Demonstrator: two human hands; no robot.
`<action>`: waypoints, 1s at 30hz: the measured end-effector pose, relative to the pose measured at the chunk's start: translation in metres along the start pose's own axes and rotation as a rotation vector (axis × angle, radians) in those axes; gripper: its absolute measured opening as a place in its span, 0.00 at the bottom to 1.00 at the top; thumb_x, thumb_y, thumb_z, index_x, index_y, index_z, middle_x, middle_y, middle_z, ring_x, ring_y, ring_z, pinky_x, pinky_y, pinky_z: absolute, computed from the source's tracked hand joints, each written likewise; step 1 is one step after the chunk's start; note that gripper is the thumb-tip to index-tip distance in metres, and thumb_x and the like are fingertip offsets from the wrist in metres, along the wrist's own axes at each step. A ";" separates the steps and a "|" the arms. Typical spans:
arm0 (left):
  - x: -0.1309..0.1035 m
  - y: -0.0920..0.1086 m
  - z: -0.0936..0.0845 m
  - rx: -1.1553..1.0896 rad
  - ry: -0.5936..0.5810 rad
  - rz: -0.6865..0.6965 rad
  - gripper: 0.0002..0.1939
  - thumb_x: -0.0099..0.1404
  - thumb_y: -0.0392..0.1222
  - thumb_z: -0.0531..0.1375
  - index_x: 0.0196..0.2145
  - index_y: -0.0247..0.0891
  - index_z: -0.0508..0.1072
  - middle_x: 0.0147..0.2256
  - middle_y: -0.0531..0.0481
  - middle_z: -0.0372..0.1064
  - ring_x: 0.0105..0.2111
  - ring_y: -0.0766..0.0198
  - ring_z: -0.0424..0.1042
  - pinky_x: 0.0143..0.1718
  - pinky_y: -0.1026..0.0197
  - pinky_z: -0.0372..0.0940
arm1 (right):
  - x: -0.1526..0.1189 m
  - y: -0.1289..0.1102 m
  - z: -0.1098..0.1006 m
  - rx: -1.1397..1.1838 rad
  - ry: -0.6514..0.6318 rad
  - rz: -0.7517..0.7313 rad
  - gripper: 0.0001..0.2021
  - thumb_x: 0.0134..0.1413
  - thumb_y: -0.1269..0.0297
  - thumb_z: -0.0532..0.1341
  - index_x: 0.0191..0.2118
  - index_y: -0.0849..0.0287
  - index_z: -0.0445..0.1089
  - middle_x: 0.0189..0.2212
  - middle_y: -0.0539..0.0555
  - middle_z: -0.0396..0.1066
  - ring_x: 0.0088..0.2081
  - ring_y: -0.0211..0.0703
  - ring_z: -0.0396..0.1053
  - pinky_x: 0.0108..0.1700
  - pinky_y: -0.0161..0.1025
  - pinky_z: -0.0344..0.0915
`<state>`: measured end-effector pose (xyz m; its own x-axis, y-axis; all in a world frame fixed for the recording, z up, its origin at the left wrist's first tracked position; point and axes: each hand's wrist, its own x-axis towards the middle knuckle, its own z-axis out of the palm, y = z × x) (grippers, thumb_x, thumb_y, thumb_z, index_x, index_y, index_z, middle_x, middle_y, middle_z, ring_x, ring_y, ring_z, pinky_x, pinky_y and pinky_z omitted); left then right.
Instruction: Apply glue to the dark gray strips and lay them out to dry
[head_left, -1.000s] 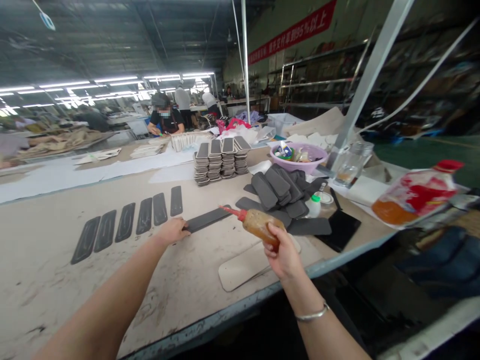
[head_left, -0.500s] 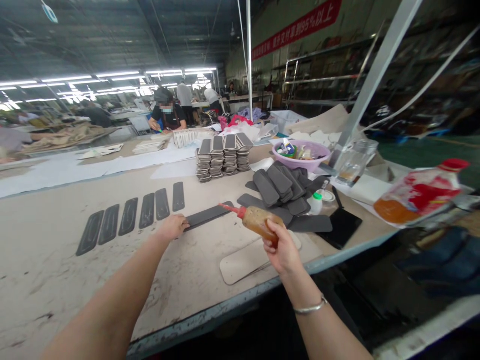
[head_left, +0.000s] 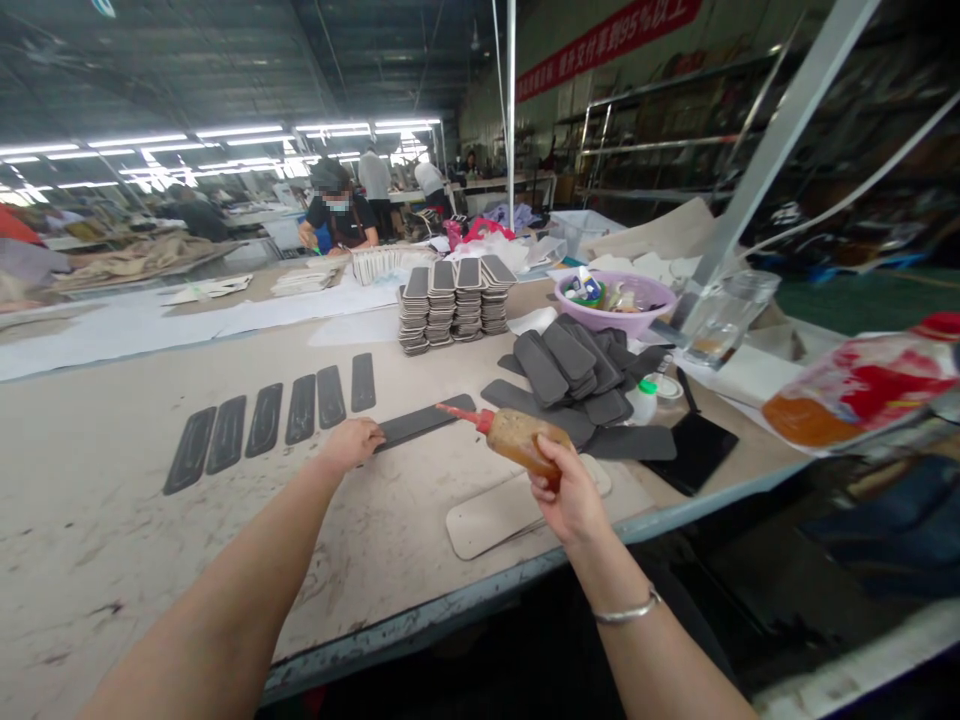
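Observation:
My left hand (head_left: pixel 358 443) is closed on the left end of a long dark strip (head_left: pixel 424 421) lying on the table. In my right hand (head_left: pixel 561 490) is a squeeze bottle (head_left: pixel 523 441) of amber liquid, its red nozzle pointing left over the strip's right end. Several dark pads (head_left: pixel 265 420) with shiny marks lie in a row to the left. Beyond the right hand is a loose pile of dark pads (head_left: pixel 574 362). Pale long pieces (head_left: pixel 491 515) lie below the bottle.
Neat stacks of pads (head_left: pixel 454 305) stand farther back, beside a purple basin (head_left: pixel 616 303). At the right are a glass jar (head_left: pixel 727 318), a black tablet-like object (head_left: pixel 694 452) and a red-capped container (head_left: pixel 862 388). Across the table sits a person (head_left: pixel 337 215).
The whole view has shifted slightly, so the table's contents appear a little farther right and up. Both hands keep nearly the same hold and place over the table.

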<state>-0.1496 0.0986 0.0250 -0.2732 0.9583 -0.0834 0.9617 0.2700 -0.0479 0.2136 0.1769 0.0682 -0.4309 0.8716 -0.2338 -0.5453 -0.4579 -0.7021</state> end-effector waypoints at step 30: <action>0.009 0.027 -0.015 0.155 -0.059 0.034 0.10 0.55 0.37 0.53 0.28 0.32 0.73 0.34 0.40 0.69 0.36 0.56 0.70 0.38 0.59 0.62 | 0.000 0.001 0.000 -0.031 -0.020 0.012 0.18 0.39 0.59 0.69 0.35 0.56 0.62 0.26 0.45 0.63 0.16 0.25 0.51 0.14 0.24 0.40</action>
<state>-0.1253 0.1161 0.0377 -0.2457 0.9583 -0.1461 0.9566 0.2153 -0.1965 0.2130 0.1761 0.0679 -0.4518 0.8623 -0.2287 -0.5180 -0.4623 -0.7197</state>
